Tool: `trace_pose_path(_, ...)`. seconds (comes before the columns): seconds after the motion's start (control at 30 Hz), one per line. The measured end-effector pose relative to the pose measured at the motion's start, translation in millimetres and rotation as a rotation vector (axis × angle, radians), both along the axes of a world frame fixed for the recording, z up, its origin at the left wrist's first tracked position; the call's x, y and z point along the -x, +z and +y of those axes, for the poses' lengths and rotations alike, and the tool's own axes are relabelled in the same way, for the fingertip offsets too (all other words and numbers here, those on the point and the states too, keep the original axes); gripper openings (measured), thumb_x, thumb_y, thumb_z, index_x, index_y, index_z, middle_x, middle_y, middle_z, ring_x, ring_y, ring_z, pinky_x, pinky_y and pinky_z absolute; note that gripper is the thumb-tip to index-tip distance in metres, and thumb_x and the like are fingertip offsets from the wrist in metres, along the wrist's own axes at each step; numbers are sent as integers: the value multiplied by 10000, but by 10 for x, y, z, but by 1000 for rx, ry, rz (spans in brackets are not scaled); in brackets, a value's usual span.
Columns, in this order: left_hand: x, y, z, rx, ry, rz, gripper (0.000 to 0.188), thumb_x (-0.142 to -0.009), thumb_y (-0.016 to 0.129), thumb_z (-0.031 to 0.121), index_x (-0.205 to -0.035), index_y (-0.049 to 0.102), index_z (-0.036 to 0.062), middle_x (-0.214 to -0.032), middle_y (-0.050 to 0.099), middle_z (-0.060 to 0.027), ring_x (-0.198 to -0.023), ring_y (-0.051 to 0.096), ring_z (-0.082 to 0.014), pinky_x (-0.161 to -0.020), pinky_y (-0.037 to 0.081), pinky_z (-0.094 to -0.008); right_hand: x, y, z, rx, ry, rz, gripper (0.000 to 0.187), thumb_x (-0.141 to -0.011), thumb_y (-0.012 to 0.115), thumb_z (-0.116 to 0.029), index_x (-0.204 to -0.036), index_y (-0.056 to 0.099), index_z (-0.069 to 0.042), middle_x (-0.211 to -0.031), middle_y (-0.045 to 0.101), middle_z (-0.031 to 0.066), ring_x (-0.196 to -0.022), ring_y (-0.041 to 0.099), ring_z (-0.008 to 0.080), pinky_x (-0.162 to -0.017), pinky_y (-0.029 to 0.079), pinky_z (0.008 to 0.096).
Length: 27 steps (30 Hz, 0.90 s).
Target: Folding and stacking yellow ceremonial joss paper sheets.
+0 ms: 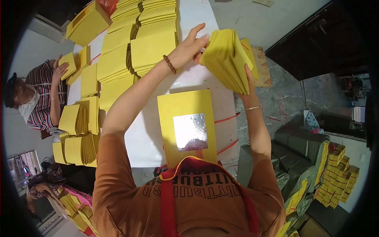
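Observation:
A thick bundle of folded yellow paper sheets (223, 59) is raised over the far right edge of the table. My right hand (249, 81) grips its right side, the thumb along the outer face and the other fingers mostly hidden. At the bundle's left edge is my left hand (192, 45), some fingertips touching the paper and one finger stretched away from it. Directly before me, a yellow panel (162, 122) with a shiny silver square (190, 132) on it lies at the table's near edge.
Rows of yellow paper stacks (154, 51) cover the white table's (142, 152) left half. Across it, a person in a striped top (43, 94) handles yellow pieces. An open yellow box (89, 23) stands far left. Yellow bundles (337, 177) are piled behind the dark green-covered heap (296, 154).

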<state>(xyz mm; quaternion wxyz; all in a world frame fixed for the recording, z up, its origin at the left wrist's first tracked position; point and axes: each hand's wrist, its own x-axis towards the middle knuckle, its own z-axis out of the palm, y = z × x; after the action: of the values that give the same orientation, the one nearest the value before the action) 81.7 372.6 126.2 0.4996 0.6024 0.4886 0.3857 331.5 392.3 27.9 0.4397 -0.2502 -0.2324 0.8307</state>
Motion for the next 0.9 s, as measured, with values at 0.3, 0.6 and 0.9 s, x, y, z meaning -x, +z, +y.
trace_pose_path(0.3, 118, 735, -779, -63, 142, -281, 494, -943, 426, 380, -1314, 391, 56, -973, 536, -84, -700, 538, -92, -702, 488, -243, 386, 382, -270, 60, 302, 501, 439, -952, 368, -318, -1270, 452, -27, -1221, 540, 146, -1058, 575, 268, -878, 503, 404)
trace_pose_path(0.6, 283, 924, -1566, -209, 219, -276, 461, -870, 595, 217, -1252, 456, 0, -1034, 597, -69, -842, 592, -99, -742, 470, -229, 781, 475, -520, 33, 468, 450, 436, -926, 418, -370, -1254, 477, -90, -1221, 549, 85, -1062, 571, 223, -870, 506, 374)
trace_pose_path(0.9, 100, 693, -1783, -366, 467, -130, 427, -817, 625, 134, -1218, 505, 50, -697, 586, -2, -621, 520, -47, -606, 441, -213, 818, 516, -770, 40, 462, 406, 425, -912, 452, -358, -1241, 486, -92, -1188, 570, 81, -1038, 586, 222, -857, 514, 387)
